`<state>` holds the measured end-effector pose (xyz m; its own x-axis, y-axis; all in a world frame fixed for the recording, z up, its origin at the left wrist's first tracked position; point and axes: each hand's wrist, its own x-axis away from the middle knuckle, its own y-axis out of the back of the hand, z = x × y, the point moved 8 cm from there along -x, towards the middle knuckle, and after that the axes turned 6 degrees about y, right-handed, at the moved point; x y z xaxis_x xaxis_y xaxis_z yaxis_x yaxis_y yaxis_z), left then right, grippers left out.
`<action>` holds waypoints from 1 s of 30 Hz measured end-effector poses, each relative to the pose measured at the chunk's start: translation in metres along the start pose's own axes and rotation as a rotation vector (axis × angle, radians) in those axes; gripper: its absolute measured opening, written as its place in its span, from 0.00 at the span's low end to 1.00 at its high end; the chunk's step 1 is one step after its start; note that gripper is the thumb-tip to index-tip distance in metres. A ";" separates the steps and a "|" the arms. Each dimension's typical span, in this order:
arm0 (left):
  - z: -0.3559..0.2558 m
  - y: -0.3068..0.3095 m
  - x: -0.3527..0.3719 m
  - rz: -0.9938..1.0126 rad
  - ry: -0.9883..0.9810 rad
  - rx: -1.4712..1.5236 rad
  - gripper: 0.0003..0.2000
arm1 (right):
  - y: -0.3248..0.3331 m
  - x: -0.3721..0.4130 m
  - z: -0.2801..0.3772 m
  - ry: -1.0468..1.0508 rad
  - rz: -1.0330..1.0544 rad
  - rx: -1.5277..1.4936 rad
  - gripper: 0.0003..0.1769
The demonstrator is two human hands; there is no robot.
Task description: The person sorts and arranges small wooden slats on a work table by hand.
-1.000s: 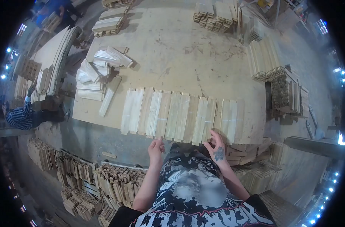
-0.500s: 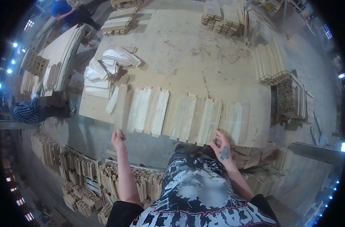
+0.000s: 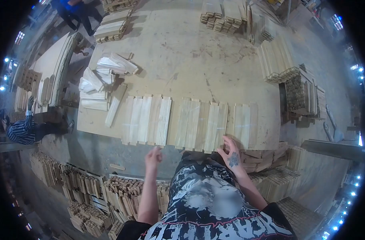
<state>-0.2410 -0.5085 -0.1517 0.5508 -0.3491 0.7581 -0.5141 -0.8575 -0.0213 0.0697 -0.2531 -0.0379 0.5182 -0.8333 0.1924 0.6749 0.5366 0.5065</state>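
Note:
Pale wooden slats lie side by side in three groups along the near edge of the worktable [image 3: 170,60]. My left hand [image 3: 153,156] is just below the lower ends of the left group of slats [image 3: 148,120]; no slat shows in it, and its fingers are blurred. At the lower right corner of the middle group of slats [image 3: 200,124] is my right hand [image 3: 231,153], thumb and fingers apart, with fingertips at or close to the last slat. A third group of slats [image 3: 245,126] lies to its right.
A loose heap of slats [image 3: 97,86] covers the table's left side, one slat [image 3: 116,105] lying slanted beside it. Stacked slats stand at the far edge [image 3: 222,16] and right edge [image 3: 279,60]. Bundles [image 3: 82,180] line the floor behind. A person in stripes [image 3: 22,130] is at left.
My left hand has let go of a slat, which now lies at the left end of the left group, and has moved right. My right hand stays by the middle group. The view shifted slightly.

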 end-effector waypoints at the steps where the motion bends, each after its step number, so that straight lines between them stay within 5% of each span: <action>1: -0.004 -0.028 0.007 0.050 -0.020 0.063 0.15 | 0.001 0.000 0.000 0.022 -0.003 0.015 0.37; 12: -0.053 -0.050 0.051 0.159 -0.183 0.177 0.13 | 0.009 0.003 -0.002 0.081 0.049 -0.023 0.33; 21: -0.099 -0.017 0.071 -0.005 -0.339 0.231 0.13 | 0.009 0.001 -0.002 0.110 0.084 -0.019 0.33; 30: -0.139 0.127 -0.015 -0.212 -0.414 0.047 0.14 | 0.019 0.022 -0.006 0.000 0.076 -0.087 0.32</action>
<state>-0.4063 -0.5600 -0.0747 0.8614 -0.2781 0.4250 -0.3371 -0.9389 0.0690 0.0976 -0.2604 -0.0290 0.5697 -0.7897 0.2276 0.6767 0.6079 0.4155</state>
